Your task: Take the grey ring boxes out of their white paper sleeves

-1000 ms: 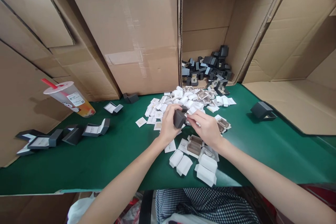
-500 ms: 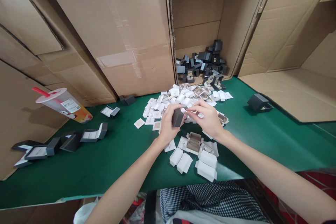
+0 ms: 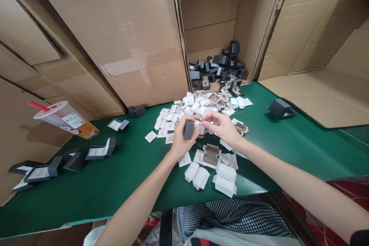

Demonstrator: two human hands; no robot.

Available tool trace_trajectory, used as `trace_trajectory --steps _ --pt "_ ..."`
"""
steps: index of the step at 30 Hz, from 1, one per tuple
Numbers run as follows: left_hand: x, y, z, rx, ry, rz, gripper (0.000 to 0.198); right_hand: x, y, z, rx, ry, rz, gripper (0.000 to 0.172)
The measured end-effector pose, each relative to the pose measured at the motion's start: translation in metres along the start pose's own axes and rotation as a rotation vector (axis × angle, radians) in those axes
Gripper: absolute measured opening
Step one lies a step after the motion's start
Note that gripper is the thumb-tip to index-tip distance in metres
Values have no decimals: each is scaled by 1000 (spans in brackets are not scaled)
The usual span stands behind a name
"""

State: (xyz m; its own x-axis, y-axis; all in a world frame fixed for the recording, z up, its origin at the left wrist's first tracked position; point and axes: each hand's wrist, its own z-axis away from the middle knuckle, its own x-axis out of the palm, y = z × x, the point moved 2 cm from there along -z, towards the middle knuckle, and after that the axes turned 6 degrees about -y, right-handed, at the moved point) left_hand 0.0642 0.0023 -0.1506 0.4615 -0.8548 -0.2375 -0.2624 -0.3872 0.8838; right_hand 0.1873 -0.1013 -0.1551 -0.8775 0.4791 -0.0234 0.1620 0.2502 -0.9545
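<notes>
Green tabletop (image 3: 302,142), middle of the frame.
Left hand (image 3: 182,138) grips a small, dark gray box (image 3: 189,130); right hand (image 3: 221,128) bends close, its hold hard to tell.

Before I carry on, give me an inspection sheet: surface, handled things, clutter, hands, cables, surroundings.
Surface: green table.
Handled things: dark box, held up; white pieces heaped beyond it, others nearer the table's front edge.
Clutter: cup at left, near open boxes.
Hands: left hand grips the dark box; right hand close beside it, grip unclear.
Cables: pale strands at lower right; cannot tell if cables.
Surroundings: cardboard behind; black boxes heaped in its opening.
</notes>
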Motion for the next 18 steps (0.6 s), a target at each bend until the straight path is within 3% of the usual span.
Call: trace_trajectory --steps 3,9,18 --pt "1 0 -1 -32 -11 68 22 2 -2 2 -44 8 70 14" --pt "1 8 -6 12 19 27 24 5 -10 7 -369 9 440 20" --pt "-1 4 -4 83 -37 -188 19 8 -8 5 -252 7 346 14"
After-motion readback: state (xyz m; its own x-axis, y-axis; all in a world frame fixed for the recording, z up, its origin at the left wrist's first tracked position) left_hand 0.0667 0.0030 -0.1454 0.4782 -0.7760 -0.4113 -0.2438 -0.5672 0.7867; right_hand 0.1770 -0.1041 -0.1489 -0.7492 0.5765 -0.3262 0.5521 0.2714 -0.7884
